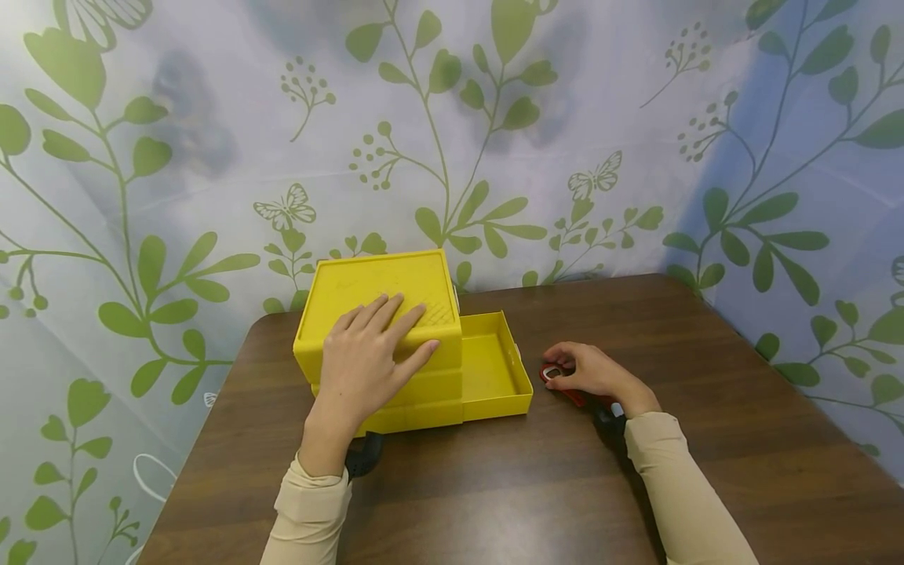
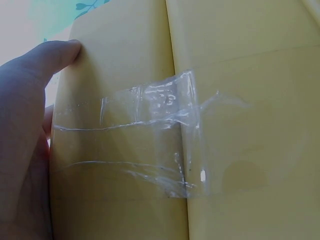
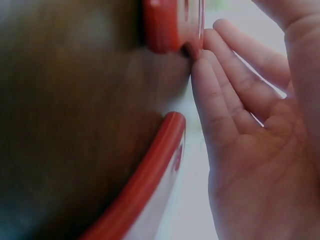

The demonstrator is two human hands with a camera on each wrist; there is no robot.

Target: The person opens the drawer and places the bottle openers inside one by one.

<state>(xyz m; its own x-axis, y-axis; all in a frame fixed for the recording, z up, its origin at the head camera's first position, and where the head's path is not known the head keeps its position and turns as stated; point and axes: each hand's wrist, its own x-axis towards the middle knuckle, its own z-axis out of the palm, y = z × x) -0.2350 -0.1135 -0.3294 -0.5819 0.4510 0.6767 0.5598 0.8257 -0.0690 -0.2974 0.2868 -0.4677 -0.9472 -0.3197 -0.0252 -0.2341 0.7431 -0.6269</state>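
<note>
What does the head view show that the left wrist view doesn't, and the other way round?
Only the head view shows the open drawer, the brown table and the right hand at a red item. Only the left wrist view shows clear tape stuck on the yellow box. Both show that box and the left hand.

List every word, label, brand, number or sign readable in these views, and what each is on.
None can be read.
Red-and-white object by the right hand: too small and blurred to tell any print.
Yellow drawer unit: no readable lettering.
Clear tape on it: creases and glare, no readable print.
Wall cloth: leaves and butterflies, no lettering visible.
</note>
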